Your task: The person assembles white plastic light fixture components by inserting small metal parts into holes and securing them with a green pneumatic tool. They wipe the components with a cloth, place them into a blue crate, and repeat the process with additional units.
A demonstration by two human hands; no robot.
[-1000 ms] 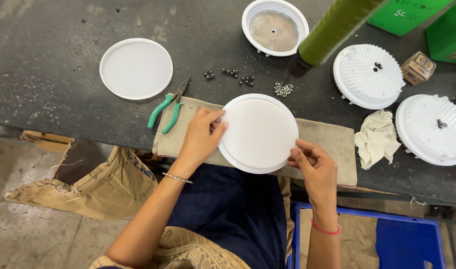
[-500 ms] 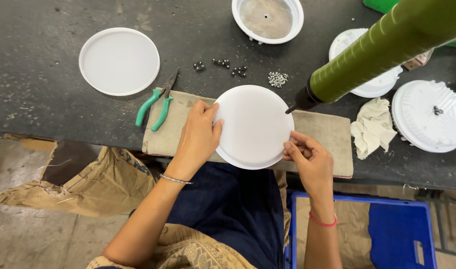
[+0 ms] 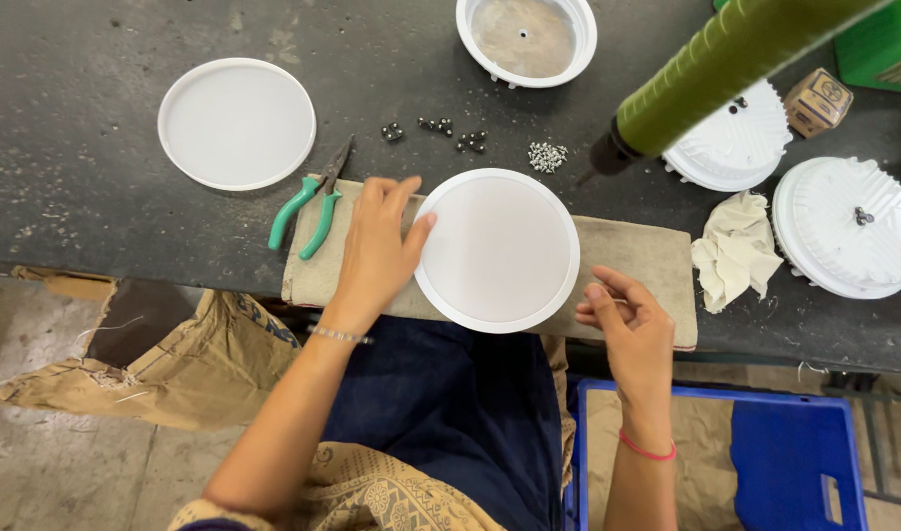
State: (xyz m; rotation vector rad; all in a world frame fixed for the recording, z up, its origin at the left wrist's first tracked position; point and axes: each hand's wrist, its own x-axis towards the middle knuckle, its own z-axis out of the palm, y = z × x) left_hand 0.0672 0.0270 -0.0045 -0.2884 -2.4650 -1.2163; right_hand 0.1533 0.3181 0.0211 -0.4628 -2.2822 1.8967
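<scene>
White round cover [image 3: 497,248] lies on the cloth [image 3: 628,265]; left hand [image 3: 377,246] fingers spread flat, steadying its edge; right hand [image 3: 628,329] fingers curl loosely, empty, just beside it.

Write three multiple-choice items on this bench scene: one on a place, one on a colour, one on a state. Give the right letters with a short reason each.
1. Where do the pliers lie?
A. left of the left hand
B. inside the blue crate
C. on the crumpled rag

2. What colour are the pliers' handles?
A. red
B. green
C. yellow

3. How does the left hand meet the white disc on the cloth pad?
A. it lifts the disc clear of the bench
B. it rests against the disc's left edge
C. it is far off the disc

Answers:
1 A, the pliers lie partly on the pad's left end, beside that hand.
2 B, both handles show green.
3 B, the fingers touch the rim while the disc lies flat; the right hand is just off its lower right edge.
</scene>
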